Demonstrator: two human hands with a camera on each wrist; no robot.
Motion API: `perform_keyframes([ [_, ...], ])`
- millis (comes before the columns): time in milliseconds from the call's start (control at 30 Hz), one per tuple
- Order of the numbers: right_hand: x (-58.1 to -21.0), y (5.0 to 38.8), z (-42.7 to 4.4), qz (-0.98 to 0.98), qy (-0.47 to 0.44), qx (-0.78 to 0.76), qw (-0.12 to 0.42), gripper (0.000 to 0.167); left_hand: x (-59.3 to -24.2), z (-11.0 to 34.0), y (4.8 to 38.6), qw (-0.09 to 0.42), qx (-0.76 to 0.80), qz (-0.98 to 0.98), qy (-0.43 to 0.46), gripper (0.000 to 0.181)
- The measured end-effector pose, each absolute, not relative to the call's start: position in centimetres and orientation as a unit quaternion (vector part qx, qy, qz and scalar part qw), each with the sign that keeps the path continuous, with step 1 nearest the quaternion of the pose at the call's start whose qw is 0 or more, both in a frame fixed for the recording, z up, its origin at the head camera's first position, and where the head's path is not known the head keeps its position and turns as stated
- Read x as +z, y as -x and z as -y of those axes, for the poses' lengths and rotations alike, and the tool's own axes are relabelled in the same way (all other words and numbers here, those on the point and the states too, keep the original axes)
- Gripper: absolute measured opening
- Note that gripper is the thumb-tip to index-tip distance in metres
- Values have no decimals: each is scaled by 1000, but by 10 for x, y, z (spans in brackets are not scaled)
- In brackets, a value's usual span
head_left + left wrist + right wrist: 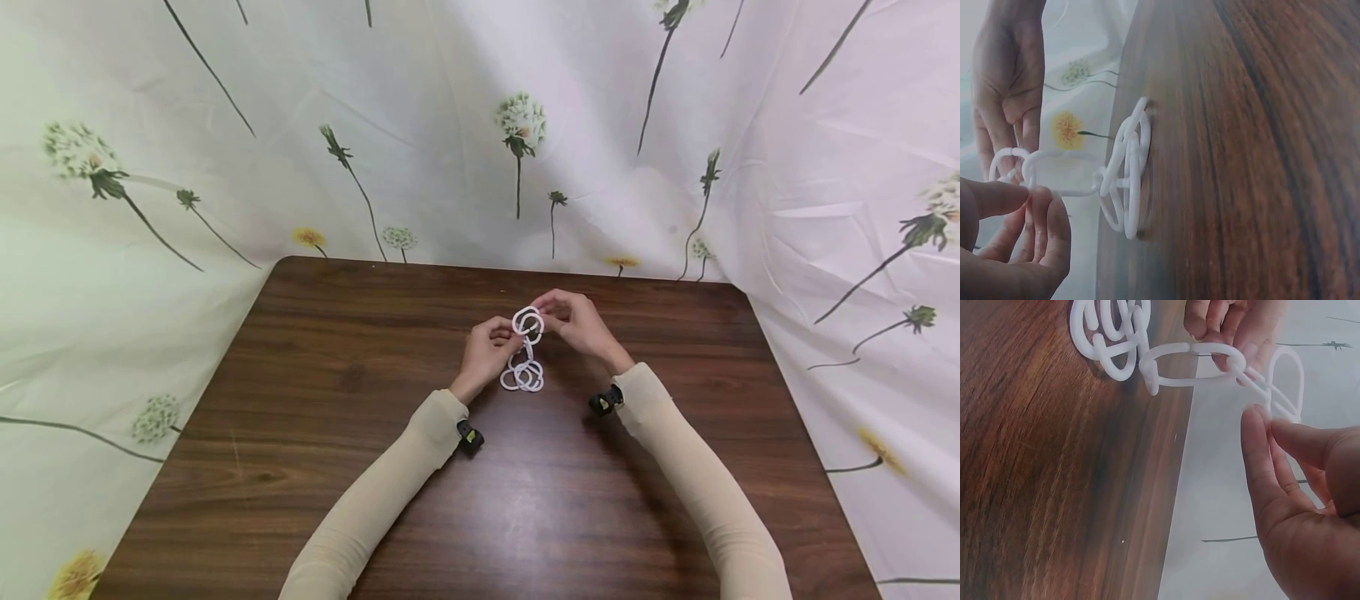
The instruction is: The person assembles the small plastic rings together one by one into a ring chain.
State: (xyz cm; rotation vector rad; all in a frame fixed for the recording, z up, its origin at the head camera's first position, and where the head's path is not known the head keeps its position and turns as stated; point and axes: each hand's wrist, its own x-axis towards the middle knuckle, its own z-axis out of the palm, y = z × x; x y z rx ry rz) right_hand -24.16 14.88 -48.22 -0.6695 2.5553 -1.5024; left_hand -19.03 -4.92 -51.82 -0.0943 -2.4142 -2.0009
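Observation:
A chain of white plastic links (529, 376) hangs between the two hands, its lower links heaped on the wooden table. My left hand (486, 357) pinches one link near the top between thumb and fingertips. In the left wrist view, a long link (1072, 192) runs from those fingertips down to the heap of links (1134, 187). Opposite it, my right hand (583, 327) pinches the uppermost part of the chain; the right wrist view shows its thumb and forefinger meeting at a link (1287, 356). Whether the top two links are joined I cannot tell.
The dark brown wooden table (360, 400) spreads around both arms. White cloth (450, 167) printed with dandelions hangs behind the table and along both sides. A black wrist strap with a small device (470, 437) sits on the left sleeve, and a similar device (606, 401) on the right.

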Motion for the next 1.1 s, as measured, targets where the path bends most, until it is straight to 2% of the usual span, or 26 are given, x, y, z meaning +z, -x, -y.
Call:
perform_keyframes([
  [700,-464,240,-168,-823,185,-535,39,20,-522,55,191,22,-622,782,27,18],
  [1100,-463,236,-171,-823,190,-534,38,21,-523,55,190,10,-610,792,28,19],
])
